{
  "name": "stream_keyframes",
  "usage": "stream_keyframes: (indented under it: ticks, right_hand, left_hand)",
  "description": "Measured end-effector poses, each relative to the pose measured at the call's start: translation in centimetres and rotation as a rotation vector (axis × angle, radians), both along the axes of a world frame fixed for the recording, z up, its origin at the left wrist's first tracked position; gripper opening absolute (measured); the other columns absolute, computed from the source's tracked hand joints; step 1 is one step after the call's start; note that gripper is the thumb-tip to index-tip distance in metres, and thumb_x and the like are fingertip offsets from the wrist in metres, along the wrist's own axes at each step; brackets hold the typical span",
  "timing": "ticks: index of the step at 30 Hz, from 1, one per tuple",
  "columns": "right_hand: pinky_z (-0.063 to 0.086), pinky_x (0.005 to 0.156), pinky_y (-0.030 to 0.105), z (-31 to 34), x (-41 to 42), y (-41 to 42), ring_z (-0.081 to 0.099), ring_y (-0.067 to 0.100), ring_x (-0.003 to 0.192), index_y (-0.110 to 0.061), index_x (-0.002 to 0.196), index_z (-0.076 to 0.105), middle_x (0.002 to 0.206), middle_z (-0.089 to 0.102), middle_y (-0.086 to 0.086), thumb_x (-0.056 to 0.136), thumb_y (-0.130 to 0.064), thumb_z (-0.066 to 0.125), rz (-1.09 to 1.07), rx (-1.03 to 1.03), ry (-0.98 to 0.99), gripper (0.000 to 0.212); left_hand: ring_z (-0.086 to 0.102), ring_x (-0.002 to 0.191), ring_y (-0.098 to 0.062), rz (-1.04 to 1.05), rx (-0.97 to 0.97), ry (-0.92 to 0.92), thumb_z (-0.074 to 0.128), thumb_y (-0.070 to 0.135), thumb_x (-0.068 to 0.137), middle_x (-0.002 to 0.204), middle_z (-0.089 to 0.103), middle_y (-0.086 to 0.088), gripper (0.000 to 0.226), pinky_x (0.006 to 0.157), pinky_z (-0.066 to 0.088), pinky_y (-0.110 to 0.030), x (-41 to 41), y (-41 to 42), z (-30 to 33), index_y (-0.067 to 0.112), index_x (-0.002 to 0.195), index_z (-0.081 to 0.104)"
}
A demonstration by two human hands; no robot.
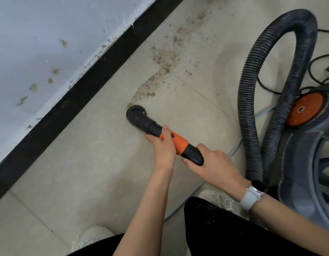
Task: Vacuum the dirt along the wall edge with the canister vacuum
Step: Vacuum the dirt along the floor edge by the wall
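Wall (40,43): stained, cut off at left; black skirting (67,100) below. Dirt (160,60): brown trail on the tiled floor (86,172) near the skirting, upper end blurred. Nozzle (135,115): round brush on the floor at the trail's lower end, mouth hidden. Left hand (162,145): fingers curled round the orange-and-black wand (178,143). Right hand (213,163): grips the wand's rear end; fingertips hidden beneath. Hose (252,89): looped. Canister (307,145): cut off at right.

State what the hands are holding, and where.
The vacuum nozzle: left hand grips its orange band, right hand its rear black end.
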State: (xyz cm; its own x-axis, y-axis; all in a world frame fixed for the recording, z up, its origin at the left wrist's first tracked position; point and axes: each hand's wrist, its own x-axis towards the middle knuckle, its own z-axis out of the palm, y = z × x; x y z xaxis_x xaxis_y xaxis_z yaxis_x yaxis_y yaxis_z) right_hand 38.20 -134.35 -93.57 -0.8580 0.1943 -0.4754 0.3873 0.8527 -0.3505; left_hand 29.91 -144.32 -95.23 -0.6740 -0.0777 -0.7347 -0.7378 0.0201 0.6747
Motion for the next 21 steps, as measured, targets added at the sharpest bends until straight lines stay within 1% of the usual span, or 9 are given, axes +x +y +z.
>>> stream_keyframes:
  ticks: [1, 3, 6, 8, 10, 12, 16, 18, 21]
  right_hand:
    - [0.024, 0.048, 0.028, -0.2, 0.0, -0.5, 0.047, 0.024, 0.061, -0.031, 0.083, 0.033, 0.058, 0.035, -0.011, 0.07, -0.073, 0.034, 0.036, -0.011, -0.012, 0.045]
    - [0.024, 0.051, 0.032, -0.7, 0.1, -1.4, 0.057, 0.029, 0.069, -0.03, 0.083, 0.032, 0.059, 0.036, -0.009, 0.073, -0.073, 0.036, 0.083, -0.029, -0.015, 0.044]
    - [0.027, 0.056, 0.032, -1.2, -0.7, -2.1, 0.061, 0.032, 0.075, -0.029, 0.082, 0.031, 0.064, 0.041, -0.004, 0.07, -0.074, 0.032, 0.063, -0.019, 0.03, 0.046]
    - [0.029, 0.057, 0.032, -1.3, -1.4, -1.8, 0.061, 0.032, 0.075, -0.029, 0.081, 0.032, 0.063, 0.042, -0.004, 0.072, -0.074, 0.033, 0.015, -0.01, 0.044, 0.046]
    - [0.03, 0.058, 0.032, -1.2, -2.1, -1.3, 0.059, 0.033, 0.074, -0.029, 0.081, 0.032, 0.06, 0.037, -0.007, 0.076, -0.071, 0.039, -0.037, 0.009, 0.049, 0.043]
    - [0.03, 0.057, 0.032, -1.1, -2.5, -0.6, 0.057, 0.033, 0.07, -0.027, 0.081, 0.033, 0.057, 0.034, -0.008, 0.078, -0.069, 0.042, -0.082, 0.047, 0.062, 0.043]
    - [0.029, 0.055, 0.033, -0.7, -2.7, -0.1, 0.044, 0.03, 0.061, -0.025, 0.081, 0.032, 0.056, 0.035, -0.007, 0.081, -0.068, 0.042, -0.132, 0.09, 0.056, 0.044]
    - [0.029, 0.056, 0.033, -0.5, -2.6, -0.5, 0.049, 0.032, 0.063, -0.025, 0.082, 0.032, 0.058, 0.04, -0.006, 0.081, -0.068, 0.043, -0.12, 0.075, 0.051, 0.044]
    - [0.032, 0.059, 0.033, -0.4, -2.5, -1.7, 0.062, 0.034, 0.079, -0.026, 0.085, 0.031, 0.075, 0.061, 0.005, 0.081, -0.068, 0.042, -0.029, 0.018, 0.054, 0.043]
  left_hand:
    - [0.054, 0.094, -0.016, 0.026, -0.023, -0.001, 0.041, 0.032, 0.098, 0.103, 0.052, -0.001, 0.047, 0.098, 0.045, -0.041, 0.4, -0.7, -0.2, 0.011, 0.136, 0.023]
    - [0.055, 0.092, -0.015, 0.062, -0.05, -0.009, 0.04, 0.033, 0.098, 0.101, 0.052, 0.002, 0.046, 0.097, 0.045, -0.04, 0.8, -2.0, -0.5, 0.013, 0.136, 0.024]
    - [0.054, 0.097, -0.019, 0.075, -0.034, -0.006, 0.04, 0.033, 0.098, 0.102, 0.051, -0.001, 0.045, 0.099, 0.045, -0.045, -0.1, -2.6, -0.6, 0.011, 0.135, 0.025]
    - [0.054, 0.096, -0.019, 0.042, -0.005, -0.004, 0.04, 0.033, 0.098, 0.099, 0.05, 0.0, 0.045, 0.098, 0.045, -0.048, -1.5, -2.0, -0.6, 0.009, 0.133, 0.025]
    - [0.053, 0.093, -0.017, -0.018, 0.024, 0.001, 0.04, 0.032, 0.098, 0.094, 0.049, 0.002, 0.043, 0.098, 0.045, -0.049, -2.7, -1.0, -0.5, 0.008, 0.131, 0.026]
    - [0.053, 0.094, -0.018, -0.075, 0.049, 0.01, 0.041, 0.031, 0.098, 0.092, 0.048, 0.003, 0.042, 0.099, 0.045, -0.049, -3.7, 0.1, -0.4, 0.007, 0.128, 0.028]
    - [0.051, 0.097, -0.019, -0.127, 0.096, 0.003, 0.042, 0.033, 0.097, 0.095, 0.047, 0.001, 0.047, 0.101, 0.044, -0.049, -4.4, 1.3, -0.2, 0.008, 0.132, 0.026]
    - [0.052, 0.098, -0.02, -0.093, 0.098, 0.015, 0.043, 0.031, 0.097, 0.096, 0.048, 0.001, 0.046, 0.101, 0.043, -0.049, -4.1, 0.8, -0.4, 0.009, 0.134, 0.026]
    - [0.054, 0.108, -0.025, 0.014, 0.029, 0.046, 0.042, 0.031, 0.097, 0.114, 0.052, -0.008, 0.049, 0.102, 0.042, -0.049, -3.0, -1.3, -0.9, 0.009, 0.139, 0.025]
